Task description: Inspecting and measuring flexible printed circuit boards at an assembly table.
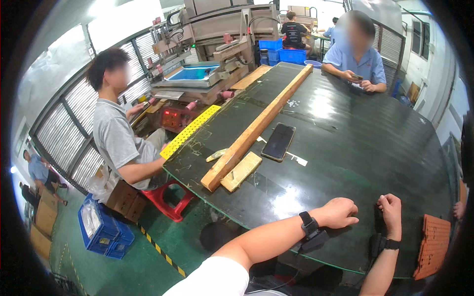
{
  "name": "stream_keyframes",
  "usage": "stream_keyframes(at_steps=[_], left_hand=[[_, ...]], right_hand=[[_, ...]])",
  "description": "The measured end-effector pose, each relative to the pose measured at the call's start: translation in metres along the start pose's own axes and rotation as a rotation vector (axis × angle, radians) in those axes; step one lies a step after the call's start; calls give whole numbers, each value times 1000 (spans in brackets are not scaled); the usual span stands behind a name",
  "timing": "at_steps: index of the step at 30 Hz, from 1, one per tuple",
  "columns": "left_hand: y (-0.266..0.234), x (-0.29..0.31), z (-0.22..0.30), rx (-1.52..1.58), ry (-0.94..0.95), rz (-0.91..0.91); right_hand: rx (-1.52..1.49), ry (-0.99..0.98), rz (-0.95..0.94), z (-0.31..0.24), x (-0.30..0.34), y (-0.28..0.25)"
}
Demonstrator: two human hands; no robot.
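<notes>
My left hand (338, 213) rests at the near side of the dark green tabletop (340, 163), its fingers curled loosely and nothing seen in them. To its right, my right hand (390, 209) is raised slightly with the fingers folded in; no object shows in it. Both wrists wear black straps, and a dark box-shaped piece sits under each. Farther off on the table lie a black phone (279, 141), a long wooden bar (261, 126), a yellowish block (242, 171) and a thin white piece (296, 158).
An orange perforated board (432, 246) stands at the right. A yellow perforated strip (190, 131) lies along the table's left edge. One person (121, 133) sits left by a machine (197, 69); another (355, 59) holds a phone across the table. Blue crates (104, 229) stand on the floor.
</notes>
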State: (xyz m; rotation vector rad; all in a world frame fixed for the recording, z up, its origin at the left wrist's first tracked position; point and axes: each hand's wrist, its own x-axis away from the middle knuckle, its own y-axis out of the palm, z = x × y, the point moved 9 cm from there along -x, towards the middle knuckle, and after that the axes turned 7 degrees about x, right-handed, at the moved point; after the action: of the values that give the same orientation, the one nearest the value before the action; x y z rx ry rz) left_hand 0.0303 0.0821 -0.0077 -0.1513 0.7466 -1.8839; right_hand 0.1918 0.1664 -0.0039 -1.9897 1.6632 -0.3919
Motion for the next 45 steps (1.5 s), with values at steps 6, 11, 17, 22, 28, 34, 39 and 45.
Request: stream_keyframes(at_steps=[6, 11, 17, 22, 28, 34, 39, 45], left_hand=[[1, -1, 3, 4, -5, -19], [2, -1, 2, 26, 1, -8], [3, -2, -1, 6, -5, -8], [4, -2, -2, -11, -7, -22], [5, -3, -1, -17, -6, -33], [0, 0, 1, -28, 22, 7], [-1, 0, 4, -17, 15, 2], [-1, -1, 5, -36, 13, -18]], right_hand=[[3, -12, -16, 8, -2, -2], [17, 10, -22, 8, -1, -2], [33, 0, -4, 4, -1, -2], [0, -10, -7, 5, -2, -1], [19, 7, 12, 3, 2, -5], [6, 2, 7, 0, 0, -1], [5, 11, 8, 6, -1, -2], [-1, 35, 7, 6, -1, -1]])
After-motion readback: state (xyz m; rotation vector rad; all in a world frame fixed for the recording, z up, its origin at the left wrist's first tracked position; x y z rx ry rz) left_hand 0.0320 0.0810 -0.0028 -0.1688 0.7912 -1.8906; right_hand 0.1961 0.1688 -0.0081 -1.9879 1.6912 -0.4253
